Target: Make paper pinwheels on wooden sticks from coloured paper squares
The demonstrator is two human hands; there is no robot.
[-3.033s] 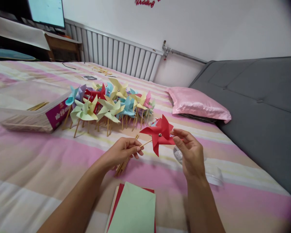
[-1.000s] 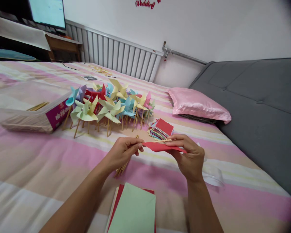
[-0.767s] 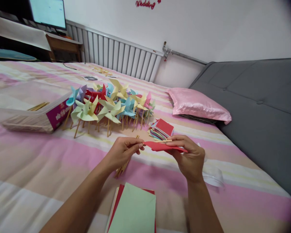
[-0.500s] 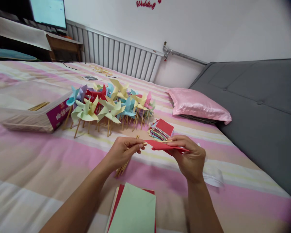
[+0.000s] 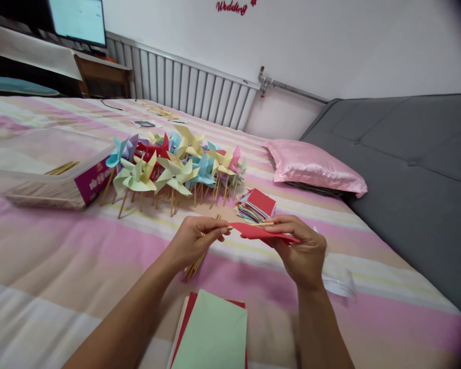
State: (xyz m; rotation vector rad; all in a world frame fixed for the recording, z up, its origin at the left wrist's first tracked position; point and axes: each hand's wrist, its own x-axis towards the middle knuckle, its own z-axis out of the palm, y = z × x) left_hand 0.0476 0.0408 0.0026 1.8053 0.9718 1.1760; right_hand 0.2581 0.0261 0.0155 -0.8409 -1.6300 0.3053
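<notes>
Between my hands is a folded piece of red paper (image 5: 252,231), with a thin wooden stick (image 5: 268,224) along its top side. My left hand (image 5: 198,237) is closed in a pinch at the paper's left tip, on the stick's end. At the other side, my right hand (image 5: 302,251) grips the red paper from below, its thumb and fingers pressing paper and stick together. Loose wooden sticks (image 5: 194,269) lie on the bedspread beneath my left hand. Just beyond the red paper sits a stack of small coloured squares (image 5: 260,201). Larger green sheets (image 5: 215,333) lie over red ones between my forearms.
Several finished paper pinwheels (image 5: 174,177) on sticks stand in a cluster ahead. To their left is a clear plastic box (image 5: 49,189) holding sticks. A pink pillow (image 5: 317,164) rests near the grey headboard (image 5: 407,148). A clear plastic item (image 5: 338,282) lies right of my right wrist.
</notes>
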